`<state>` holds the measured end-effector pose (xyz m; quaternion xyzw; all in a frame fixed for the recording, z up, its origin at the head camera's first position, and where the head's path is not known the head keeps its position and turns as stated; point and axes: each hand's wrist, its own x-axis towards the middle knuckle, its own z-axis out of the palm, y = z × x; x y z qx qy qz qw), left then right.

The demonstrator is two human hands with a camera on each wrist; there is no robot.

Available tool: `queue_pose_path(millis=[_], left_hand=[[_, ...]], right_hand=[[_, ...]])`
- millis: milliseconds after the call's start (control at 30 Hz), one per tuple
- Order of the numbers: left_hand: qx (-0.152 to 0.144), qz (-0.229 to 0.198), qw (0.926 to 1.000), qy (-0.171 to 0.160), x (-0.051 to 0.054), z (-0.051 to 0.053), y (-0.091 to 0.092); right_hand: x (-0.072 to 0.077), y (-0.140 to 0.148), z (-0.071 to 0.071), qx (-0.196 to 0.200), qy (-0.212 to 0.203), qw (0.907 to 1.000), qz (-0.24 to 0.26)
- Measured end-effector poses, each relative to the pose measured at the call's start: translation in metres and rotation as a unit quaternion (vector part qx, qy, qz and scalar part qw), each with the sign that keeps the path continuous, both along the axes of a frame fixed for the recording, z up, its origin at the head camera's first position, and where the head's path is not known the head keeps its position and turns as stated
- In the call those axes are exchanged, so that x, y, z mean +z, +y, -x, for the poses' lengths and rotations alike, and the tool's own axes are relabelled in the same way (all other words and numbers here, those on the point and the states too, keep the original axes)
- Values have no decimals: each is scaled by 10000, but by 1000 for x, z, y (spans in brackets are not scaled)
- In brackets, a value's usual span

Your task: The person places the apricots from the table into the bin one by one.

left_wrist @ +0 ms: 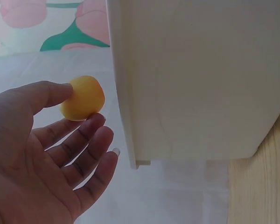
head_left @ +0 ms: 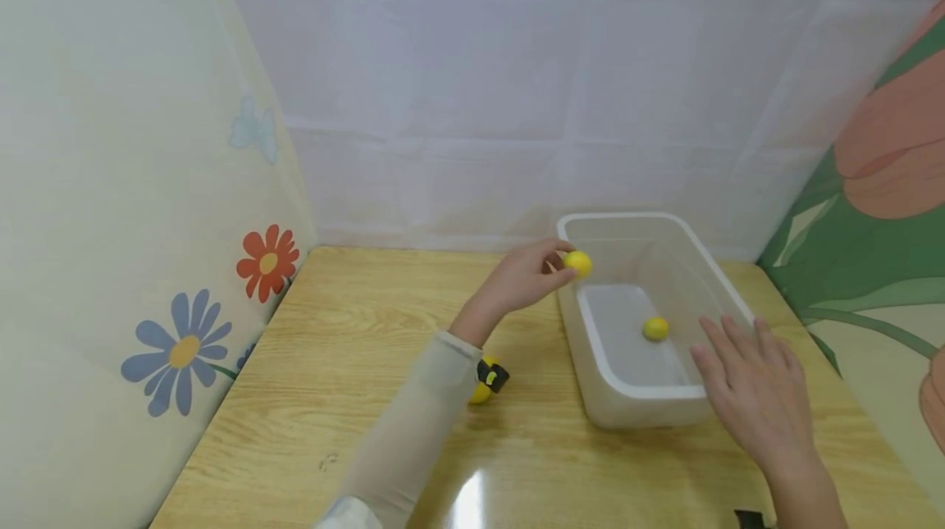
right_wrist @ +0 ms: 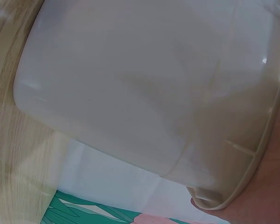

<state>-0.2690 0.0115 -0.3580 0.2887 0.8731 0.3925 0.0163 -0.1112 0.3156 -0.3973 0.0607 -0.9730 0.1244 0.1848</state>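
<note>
Yellow fruit is held up near the left rim of the white bin, and a gap separates it from that rim. The left hand pinches it between thumb and fingertips. A second fruit lies inside on the bin's floor. The right hand is at the rim's near right part, fingers straight, its grip spread. Beside the left sleeve, a yellow shape shows on the bench, partly hidden. The work looks partway along: one fruit inside, one held, the yellow shape outside.
</note>
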Motion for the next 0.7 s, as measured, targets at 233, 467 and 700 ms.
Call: queue_pose_path(millis=[233, 467, 700], left_hand=[[-52, 2, 10000, 75, 1, 1, 14], [134, 109, 9997, -145, 6, 2, 27], [205, 229, 9995, -122, 11, 2, 35]], right_hand=[[-1, 0, 0, -14, 26, 10000, -14], [-1, 0, 0, 25, 100, 9999, 20], [-1, 1, 0, 23, 57, 10000, -2]])
